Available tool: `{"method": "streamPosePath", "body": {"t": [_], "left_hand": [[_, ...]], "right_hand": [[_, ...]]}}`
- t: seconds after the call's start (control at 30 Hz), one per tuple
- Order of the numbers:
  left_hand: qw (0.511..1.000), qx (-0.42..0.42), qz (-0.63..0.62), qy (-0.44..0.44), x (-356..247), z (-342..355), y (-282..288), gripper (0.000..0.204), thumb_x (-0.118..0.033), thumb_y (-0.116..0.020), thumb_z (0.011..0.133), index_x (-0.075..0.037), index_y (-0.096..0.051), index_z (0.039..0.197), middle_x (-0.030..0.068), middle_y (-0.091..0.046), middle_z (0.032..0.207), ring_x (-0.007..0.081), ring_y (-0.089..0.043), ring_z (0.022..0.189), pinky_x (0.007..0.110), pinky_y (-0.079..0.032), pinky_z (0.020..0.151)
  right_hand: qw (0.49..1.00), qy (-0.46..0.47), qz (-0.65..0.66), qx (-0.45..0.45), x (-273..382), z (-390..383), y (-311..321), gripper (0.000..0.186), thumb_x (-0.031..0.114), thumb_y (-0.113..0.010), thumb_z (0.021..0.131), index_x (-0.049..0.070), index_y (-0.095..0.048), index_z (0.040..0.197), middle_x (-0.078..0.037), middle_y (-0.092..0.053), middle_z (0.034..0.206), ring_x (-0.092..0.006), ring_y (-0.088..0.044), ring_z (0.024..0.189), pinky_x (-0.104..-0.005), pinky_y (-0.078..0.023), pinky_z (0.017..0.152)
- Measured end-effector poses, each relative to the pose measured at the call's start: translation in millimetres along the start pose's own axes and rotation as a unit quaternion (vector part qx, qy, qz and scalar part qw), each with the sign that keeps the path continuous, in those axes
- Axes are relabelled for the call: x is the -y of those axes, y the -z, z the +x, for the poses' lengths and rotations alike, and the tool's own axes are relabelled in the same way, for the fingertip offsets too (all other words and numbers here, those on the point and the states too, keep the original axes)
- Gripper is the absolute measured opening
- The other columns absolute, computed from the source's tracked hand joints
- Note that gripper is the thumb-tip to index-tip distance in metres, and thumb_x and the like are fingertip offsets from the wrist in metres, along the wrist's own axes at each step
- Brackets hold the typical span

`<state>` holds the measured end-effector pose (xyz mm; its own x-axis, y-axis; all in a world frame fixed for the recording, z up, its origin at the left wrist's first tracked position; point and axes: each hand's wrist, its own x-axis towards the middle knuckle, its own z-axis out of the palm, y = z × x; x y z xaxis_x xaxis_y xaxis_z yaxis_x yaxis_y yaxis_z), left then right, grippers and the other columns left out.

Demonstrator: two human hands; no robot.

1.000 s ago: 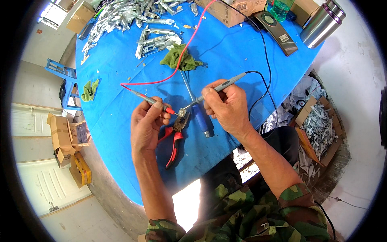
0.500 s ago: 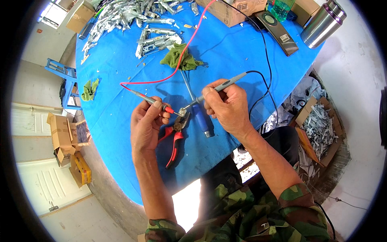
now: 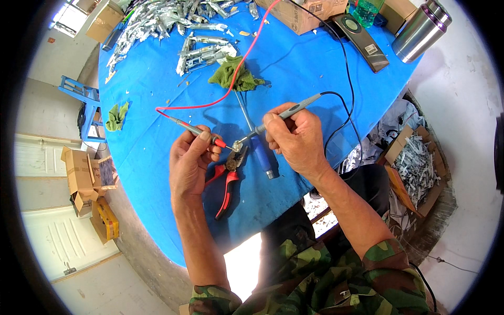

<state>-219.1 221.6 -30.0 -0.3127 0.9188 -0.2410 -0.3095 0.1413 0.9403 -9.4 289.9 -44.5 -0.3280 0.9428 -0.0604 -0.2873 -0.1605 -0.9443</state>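
Head view. Left hand (image 3: 189, 157): pinching red-tipped probe (image 3: 186, 126). Right hand (image 3: 296, 137): grasping black-leaded probe (image 3: 301, 106). Small metal piece (image 3: 237, 147): over desk (image 3: 152, 157), between probe tips, 12 o'clock of pliers (image 3: 231, 165). Change over last second: practically none; suggests steady two-point probing. Electrical contact: cannot tell.

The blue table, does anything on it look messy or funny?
Yes: a crumpled green rag hides the far end of the blue-handled tool, and silvery scraps lie in a messy heap toward the far left.
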Motion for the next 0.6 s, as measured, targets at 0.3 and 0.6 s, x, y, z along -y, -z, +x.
{"method": "streamPosePath", "body": {"t": [0.3, 0.6], "left_hand": [[1.000, 0.006, -0.015, -0.003, 0.8, 0.1, 0.9, 0.022, -0.014, -0.065, 0.095, 0.003, -0.060, 0.108, 0.0135, -0.068, 0.090, 0.0112, -0.065, 0.069, 0.022, -0.053, 0.061], [1.000, 0.010, -0.014, -0.002, 0.5, -0.1, 1.7, 0.021, -0.012, -0.065, 0.094, 0.003, -0.061, 0.108, 0.0139, -0.069, 0.091, 0.0119, -0.065, 0.069, 0.023, -0.054, 0.061]], "right_hand": [[1.000, -0.001, 0.011, 0.002, -0.1, -0.1, -0.3, 0.013, 0.010, -0.063, 0.096, -0.003, -0.061, 0.093, -0.004, -0.062, 0.072, -0.0058, -0.057, 0.062, -0.0222, -0.046, 0.055], [1.000, -0.002, 0.003, 0.001, 2.3, -0.6, -1.0, 0.013, 0.010, -0.062, 0.096, -0.003, -0.061, 0.093, -0.003, -0.062, 0.072, -0.0058, -0.057, 0.062, -0.0222, -0.046, 0.055]]}}
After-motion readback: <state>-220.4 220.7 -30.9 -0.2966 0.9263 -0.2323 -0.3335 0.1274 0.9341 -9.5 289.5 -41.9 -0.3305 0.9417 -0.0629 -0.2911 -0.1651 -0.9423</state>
